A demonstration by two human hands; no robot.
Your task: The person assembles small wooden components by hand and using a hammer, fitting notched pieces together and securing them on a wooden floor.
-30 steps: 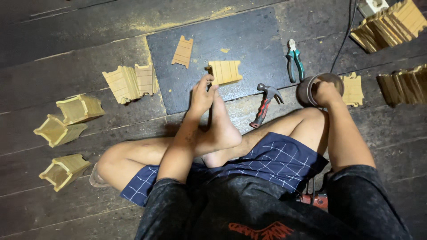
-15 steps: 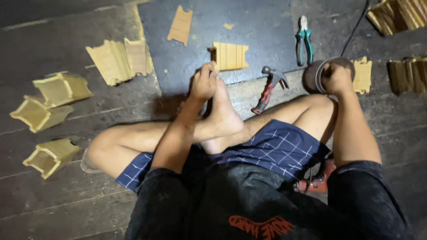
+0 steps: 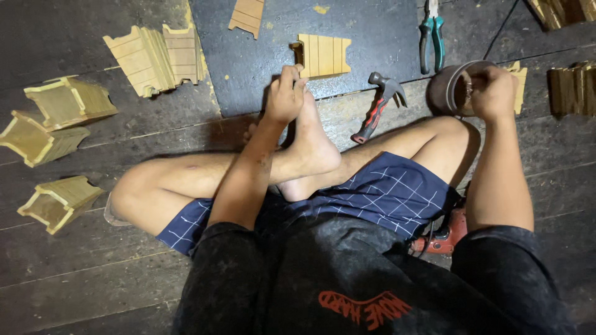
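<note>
I sit cross-legged on a dark plank floor. My left hand is curled into a loose fist against the toes of my bare foot, just below a yellow slatted wooden panel. I see nothing in that hand. My right hand grips the rim of a dark round can, which tilts so its open mouth shows. The fingertips reach inside the can, and what they touch is hidden.
A dark mat holds the panel, another slat piece and green-handled pliers. A red-handled hammer lies by my knee. Yellow wooden box shapes and slat stacks lie at the left. A red power tool sits by my hip.
My right hand has shifted from the top of the can to its rim, and the can's open mouth now shows. The left hand stays at the foot. The view has moved closer.
</note>
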